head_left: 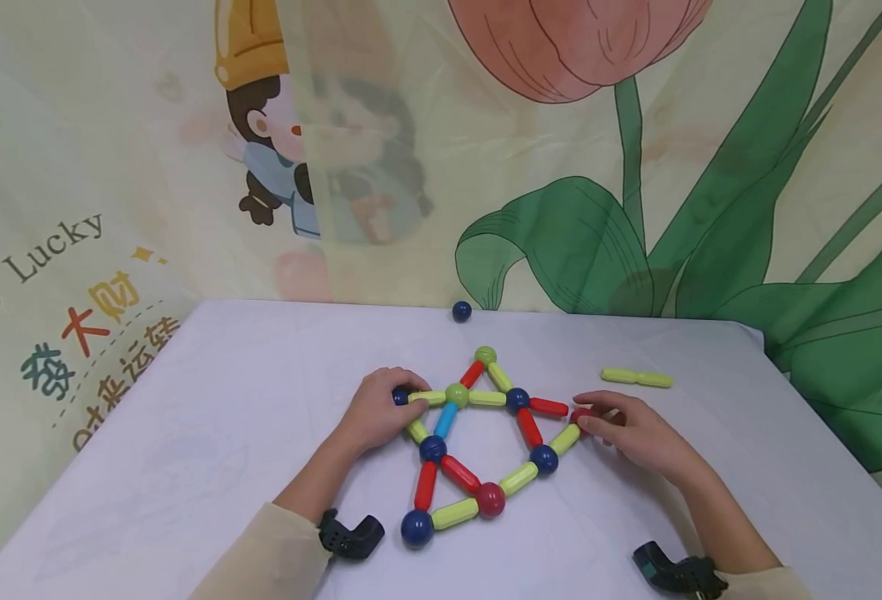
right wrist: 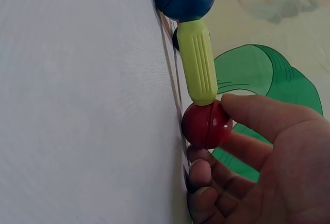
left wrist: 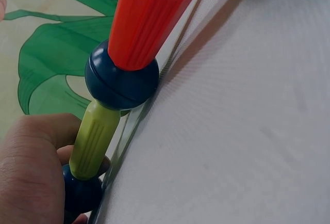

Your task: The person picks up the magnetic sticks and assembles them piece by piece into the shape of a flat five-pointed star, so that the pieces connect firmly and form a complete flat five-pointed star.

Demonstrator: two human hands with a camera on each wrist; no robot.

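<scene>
A flat, star-like figure of magnetic rods and balls lies on the table, its rods red, yellow-green [head_left: 488,399] and light blue [head_left: 445,420]. At its left tip my left hand [head_left: 375,410] holds a dark blue ball [head_left: 400,396], partly covered by the fingers. My right hand [head_left: 632,429] pinches a red ball [right wrist: 207,125] at the right tip between thumb and fingers. A yellow-green rod [right wrist: 198,63] joins that ball to a blue ball [head_left: 543,459]. A red rod [head_left: 549,407] reaches toward the red ball; whether they touch I cannot tell.
Behind the right hand lies a loose pair of yellow-green rods [head_left: 636,378], end to end. A single dark blue ball [head_left: 462,312] rests at the far edge of the white-covered table [head_left: 276,350]. A printed cloth [head_left: 381,275] hangs behind it.
</scene>
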